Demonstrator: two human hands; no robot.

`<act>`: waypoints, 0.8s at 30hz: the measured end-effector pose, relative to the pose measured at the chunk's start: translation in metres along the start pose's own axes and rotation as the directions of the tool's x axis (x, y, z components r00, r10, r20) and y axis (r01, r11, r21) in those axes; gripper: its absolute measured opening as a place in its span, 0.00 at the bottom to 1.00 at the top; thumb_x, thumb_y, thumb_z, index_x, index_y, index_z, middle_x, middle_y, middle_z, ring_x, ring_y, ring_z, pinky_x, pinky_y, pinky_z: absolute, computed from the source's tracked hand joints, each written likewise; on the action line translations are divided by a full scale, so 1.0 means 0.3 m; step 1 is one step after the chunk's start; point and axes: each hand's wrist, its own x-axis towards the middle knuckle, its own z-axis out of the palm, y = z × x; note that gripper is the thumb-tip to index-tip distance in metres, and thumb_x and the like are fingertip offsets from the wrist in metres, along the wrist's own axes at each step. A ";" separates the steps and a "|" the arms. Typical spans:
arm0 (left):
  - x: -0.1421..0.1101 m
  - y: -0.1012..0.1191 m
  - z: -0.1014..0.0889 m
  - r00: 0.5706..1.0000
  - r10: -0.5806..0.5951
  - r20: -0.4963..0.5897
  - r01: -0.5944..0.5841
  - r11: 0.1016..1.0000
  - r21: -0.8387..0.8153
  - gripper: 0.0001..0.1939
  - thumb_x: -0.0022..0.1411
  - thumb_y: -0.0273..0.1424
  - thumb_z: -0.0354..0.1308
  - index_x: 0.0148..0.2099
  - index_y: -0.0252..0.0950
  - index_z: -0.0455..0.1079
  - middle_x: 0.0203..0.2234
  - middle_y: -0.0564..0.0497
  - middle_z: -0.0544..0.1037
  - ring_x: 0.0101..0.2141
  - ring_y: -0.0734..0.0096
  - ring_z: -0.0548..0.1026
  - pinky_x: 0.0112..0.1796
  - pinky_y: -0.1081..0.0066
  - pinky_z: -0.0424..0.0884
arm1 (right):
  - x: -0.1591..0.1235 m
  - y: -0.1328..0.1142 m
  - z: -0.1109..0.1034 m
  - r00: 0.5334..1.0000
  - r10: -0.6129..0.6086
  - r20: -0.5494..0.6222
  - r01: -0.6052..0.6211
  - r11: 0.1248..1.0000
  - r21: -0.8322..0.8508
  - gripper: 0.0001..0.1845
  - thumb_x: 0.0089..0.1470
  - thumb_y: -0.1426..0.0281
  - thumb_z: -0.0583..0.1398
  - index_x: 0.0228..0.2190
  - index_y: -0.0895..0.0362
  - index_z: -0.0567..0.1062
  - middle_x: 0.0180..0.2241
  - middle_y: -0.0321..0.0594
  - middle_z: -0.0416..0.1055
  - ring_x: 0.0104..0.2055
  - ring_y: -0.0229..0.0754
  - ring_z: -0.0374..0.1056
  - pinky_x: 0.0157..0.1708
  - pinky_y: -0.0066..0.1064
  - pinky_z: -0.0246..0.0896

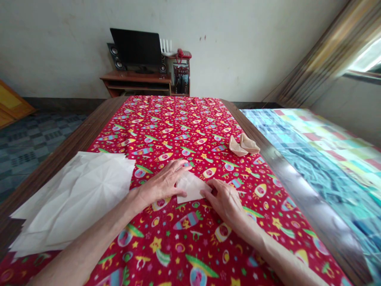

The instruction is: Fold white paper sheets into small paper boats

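White folded paper (193, 187) lies on the red patterned cloth (166, 244) between our hands, and everything else we place by it. At its left side our left hand (166, 180) is spread, the fingers by the upper edge and the thumb at the lower left, so it seems to steady the piece rather than grip it. At its right corner our right hand (224, 198) is closed, thumb and forefinger seeming to pinch the paper, the other fingers curled in; how firmly, we cannot tell. We judge the step in hand to be a fold, either being lined up or being pressed, though our fingers cover too much of the edges to say which. A clean crease would call for us to hold the left side steady, match the layers at the right corner, then press along the edge without letting the piece slip on the soft cloth. Well to the left of the folded paper, a loose stack of sheets (98, 186) shows crease lines fanning across its top. Beyond and to the right of the folded paper, two hollow folded shapes (250, 145) sit close together.
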 end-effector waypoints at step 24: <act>0.067 0.008 -0.049 0.987 -0.141 0.076 0.139 0.990 0.026 0.18 0.49 0.39 0.67 0.40 0.40 0.68 0.33 0.56 0.73 0.35 0.68 0.72 0.34 0.73 0.65 | 0.039 -0.013 -0.017 0.987 -0.138 0.079 0.136 0.990 0.030 0.08 0.58 0.70 0.57 0.26 0.56 0.68 0.27 0.37 0.67 0.30 0.38 0.62 0.31 0.28 0.54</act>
